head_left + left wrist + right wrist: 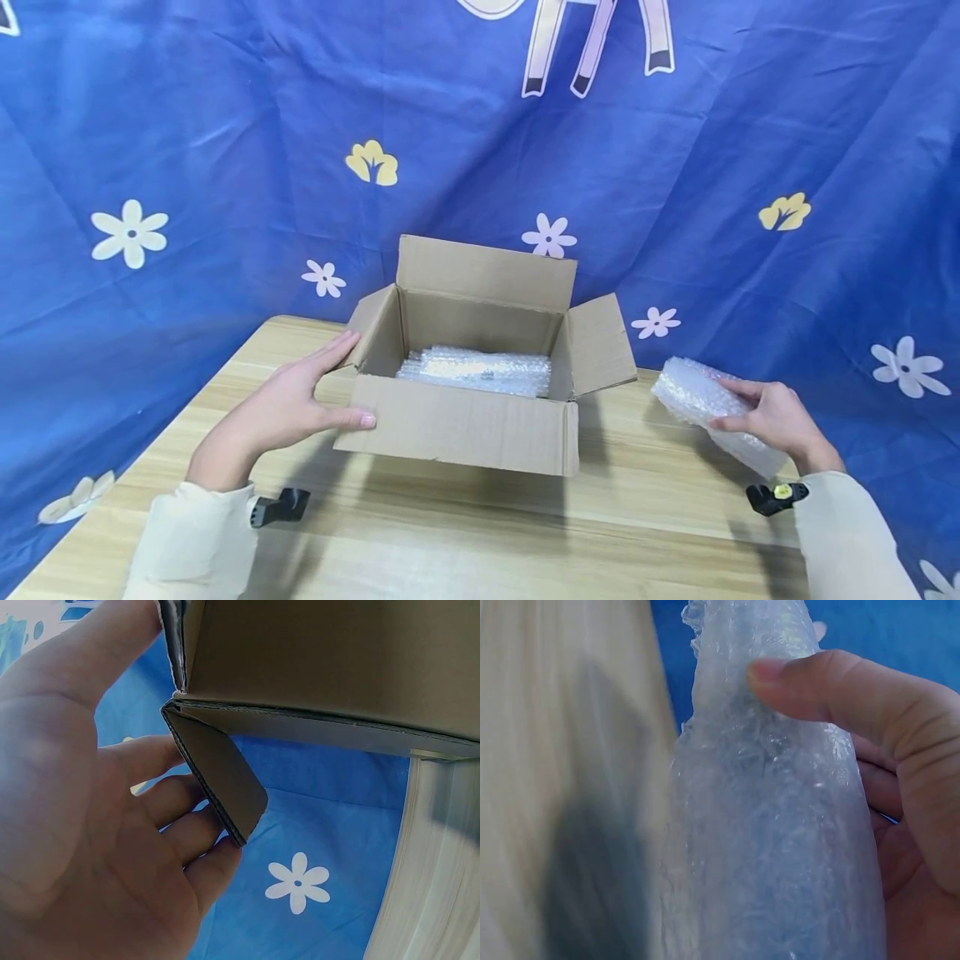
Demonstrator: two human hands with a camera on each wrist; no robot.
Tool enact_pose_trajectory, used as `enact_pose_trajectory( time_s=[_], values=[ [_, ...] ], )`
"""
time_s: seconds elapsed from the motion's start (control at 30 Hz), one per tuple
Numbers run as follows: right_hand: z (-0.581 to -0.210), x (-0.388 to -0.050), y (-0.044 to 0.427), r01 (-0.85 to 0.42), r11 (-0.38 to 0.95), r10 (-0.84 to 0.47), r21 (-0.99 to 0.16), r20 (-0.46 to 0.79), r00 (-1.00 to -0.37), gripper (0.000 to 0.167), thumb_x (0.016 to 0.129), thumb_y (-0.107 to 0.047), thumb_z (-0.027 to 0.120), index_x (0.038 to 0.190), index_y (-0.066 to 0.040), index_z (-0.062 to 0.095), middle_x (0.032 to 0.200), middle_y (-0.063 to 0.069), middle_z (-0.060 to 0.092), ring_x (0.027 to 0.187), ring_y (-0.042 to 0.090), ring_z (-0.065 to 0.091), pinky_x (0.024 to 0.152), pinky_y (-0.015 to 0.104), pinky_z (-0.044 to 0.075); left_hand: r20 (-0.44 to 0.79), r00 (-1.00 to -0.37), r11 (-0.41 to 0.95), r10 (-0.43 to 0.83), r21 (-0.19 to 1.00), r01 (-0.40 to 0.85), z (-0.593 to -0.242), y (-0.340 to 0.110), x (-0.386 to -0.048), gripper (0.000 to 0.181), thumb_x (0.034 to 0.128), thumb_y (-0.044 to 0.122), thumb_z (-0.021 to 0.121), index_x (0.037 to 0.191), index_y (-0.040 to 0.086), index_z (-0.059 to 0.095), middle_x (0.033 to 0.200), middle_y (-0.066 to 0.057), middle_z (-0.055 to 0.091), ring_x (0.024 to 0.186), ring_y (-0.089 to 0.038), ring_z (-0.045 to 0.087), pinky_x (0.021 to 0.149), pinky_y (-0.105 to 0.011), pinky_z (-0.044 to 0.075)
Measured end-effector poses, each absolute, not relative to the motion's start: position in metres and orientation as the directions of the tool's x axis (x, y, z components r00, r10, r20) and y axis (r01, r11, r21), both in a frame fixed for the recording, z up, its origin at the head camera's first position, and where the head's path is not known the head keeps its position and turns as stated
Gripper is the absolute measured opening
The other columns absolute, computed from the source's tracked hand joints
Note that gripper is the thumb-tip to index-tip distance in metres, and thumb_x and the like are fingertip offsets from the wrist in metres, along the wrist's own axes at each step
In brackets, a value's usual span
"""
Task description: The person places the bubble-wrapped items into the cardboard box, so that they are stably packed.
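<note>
An open cardboard box [457, 425] stands on the table, its flaps spread outward. Bubble-wrapped packages [480, 371] lie inside it. At the box's left front corner, my left hand [281, 408] grips the cardboard, its thumb on the front flap and its fingers behind the left flap [217, 769]. Off to the right of the box, my right hand [776, 417] holds a bubble-wrapped package [690, 392]. Its thumb presses the near face in the right wrist view, where the clear wrap [772, 825] fills the middle. What the wrap contains cannot be made out.
The light wooden table [420, 533] extends in front of the box. Behind it hangs a blue cloth [247, 167] with white flowers and yellow plant prints. Black wrist cameras sit at both sleeves.
</note>
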State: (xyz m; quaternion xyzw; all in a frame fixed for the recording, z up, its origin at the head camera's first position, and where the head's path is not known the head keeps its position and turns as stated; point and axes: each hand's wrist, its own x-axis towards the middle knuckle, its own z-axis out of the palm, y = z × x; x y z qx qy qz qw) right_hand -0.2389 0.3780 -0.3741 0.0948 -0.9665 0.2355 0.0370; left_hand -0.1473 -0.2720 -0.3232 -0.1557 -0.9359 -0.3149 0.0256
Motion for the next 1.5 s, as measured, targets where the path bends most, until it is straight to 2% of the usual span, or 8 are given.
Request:
enact_pose_trajectory(
  time_s=[0.23, 0.43, 0.67, 1.1, 1.33, 1.5],
  values=[
    [-0.343, -0.231, 0.364, -0.224, 0.874, -0.173, -0.431, 0.155, -0.973, 0.084, 0.068, -0.046, 0.092, 0.135, -0.003, 0.063, 0.131, 0.028, 0.058, 0.104, 0.034, 0.059, 0.074, 0.034, 0.046, 0.144, -0.951, 0.755, 0.274, 0.58, 0.306, -0.324, -0.272, -0.147, 0.116, 0.0737, 0.062, 0.081, 0.161, 0.014, 0.02, 0.164, -0.013, 0.019, 0.145, -0.042, 0.022, 0.111, -0.065, 0.025],
    [-0.319, -0.223, 0.353, -0.215, 0.884, -0.16, -0.416, 0.162, -0.974, 0.087, 0.066, -0.051, 0.091, 0.135, -0.005, 0.064, 0.126, 0.027, 0.062, 0.093, 0.029, 0.058, 0.069, 0.03, 0.047, 0.146, -0.95, 0.755, 0.275, 0.579, 0.308, -0.323, -0.272, -0.148, 0.117, 0.0735, 0.062, 0.081, 0.161, 0.014, 0.02, 0.164, -0.013, 0.019, 0.145, -0.042, 0.023, 0.111, -0.065, 0.025],
    [-0.295, -0.214, 0.346, -0.232, 0.88, -0.17, -0.414, 0.181, -0.969, 0.083, 0.067, -0.046, 0.092, 0.134, -0.006, 0.065, 0.123, 0.027, 0.064, 0.086, 0.027, 0.058, 0.063, 0.027, 0.046, 0.141, -0.951, 0.751, 0.274, 0.586, 0.303, -0.323, -0.272, -0.148, 0.117, 0.0735, 0.061, 0.081, 0.161, 0.015, 0.02, 0.164, -0.013, 0.018, 0.145, -0.043, 0.023, 0.11, -0.065, 0.026],
    [-0.25, -0.199, 0.332, -0.281, 0.881, -0.2, -0.381, 0.239, -0.95, 0.079, 0.066, -0.045, 0.093, 0.132, -0.009, 0.067, 0.12, 0.025, 0.066, 0.092, 0.026, 0.06, 0.061, 0.023, 0.048, 0.153, -0.95, 0.749, 0.274, 0.585, 0.31, -0.326, -0.273, -0.149, 0.116, 0.0736, 0.06, 0.082, 0.161, 0.015, 0.02, 0.163, -0.013, 0.021, 0.144, -0.042, 0.026, 0.11, -0.064, 0.027],
    [-0.23, -0.195, 0.316, -0.255, 0.902, -0.186, -0.349, 0.22, -0.958, 0.086, 0.063, -0.05, 0.093, 0.133, -0.009, 0.066, 0.12, 0.024, 0.066, 0.095, 0.03, 0.062, 0.06, 0.03, 0.05, 0.147, -0.951, 0.75, 0.272, 0.587, 0.305, -0.325, -0.273, -0.149, 0.116, 0.0735, 0.061, 0.081, 0.161, 0.016, 0.02, 0.163, -0.012, 0.021, 0.145, -0.041, 0.025, 0.109, -0.064, 0.028],
    [-0.216, -0.194, 0.308, -0.285, 0.902, -0.214, -0.324, 0.236, -0.948, 0.085, 0.063, -0.049, 0.094, 0.133, -0.01, 0.067, 0.117, 0.022, 0.068, 0.093, 0.028, 0.063, 0.06, 0.026, 0.05, 0.148, -0.95, 0.749, 0.274, 0.587, 0.308, -0.326, -0.273, -0.149, 0.116, 0.0739, 0.06, 0.081, 0.161, 0.016, 0.02, 0.163, -0.013, 0.021, 0.144, -0.042, 0.025, 0.109, -0.065, 0.027]
  ],
)
